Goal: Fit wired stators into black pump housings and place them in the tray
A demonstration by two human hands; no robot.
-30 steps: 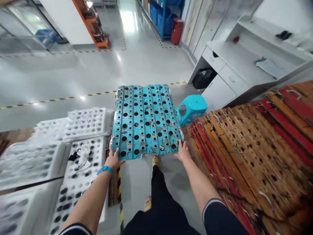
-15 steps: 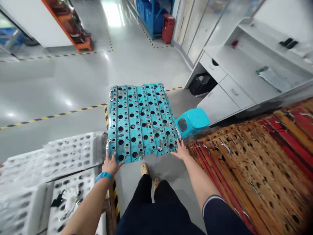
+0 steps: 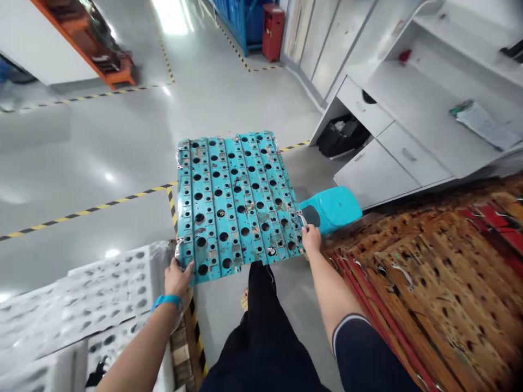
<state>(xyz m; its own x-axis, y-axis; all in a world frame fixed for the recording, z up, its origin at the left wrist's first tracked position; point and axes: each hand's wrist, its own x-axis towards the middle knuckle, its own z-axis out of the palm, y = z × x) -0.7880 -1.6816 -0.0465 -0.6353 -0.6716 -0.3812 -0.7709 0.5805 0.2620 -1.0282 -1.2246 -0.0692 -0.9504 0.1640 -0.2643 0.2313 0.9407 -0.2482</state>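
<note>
A turquoise perforated panel (image 3: 241,190) lies flat ahead of my legs, with rows of round holes, raised ribs and metal handles on its sides. My left hand (image 3: 178,279) grips its near left corner, fingers curled at the edge below the left metal handle (image 3: 178,247) and thumb over the top. At the near right side, my right hand (image 3: 311,238) is closed around the right metal handle (image 3: 302,219). What supports the panel is hidden beneath it. A blue band circles my left wrist.
A turquoise plastic stool (image 3: 337,207) stands right of the panel. White hole-patterned trays (image 3: 110,283) lie on the left, above a wooden pallet (image 3: 182,354). Brown boards (image 3: 441,277) are stacked at right, by a white desk (image 3: 392,147). Striped tape (image 3: 102,206) marks the floor.
My right hand has gone from spread fingers to a closed grip on the handle. My left fingers have drawn in at the corner. One leg has stepped forward, and the view has shifted.
</note>
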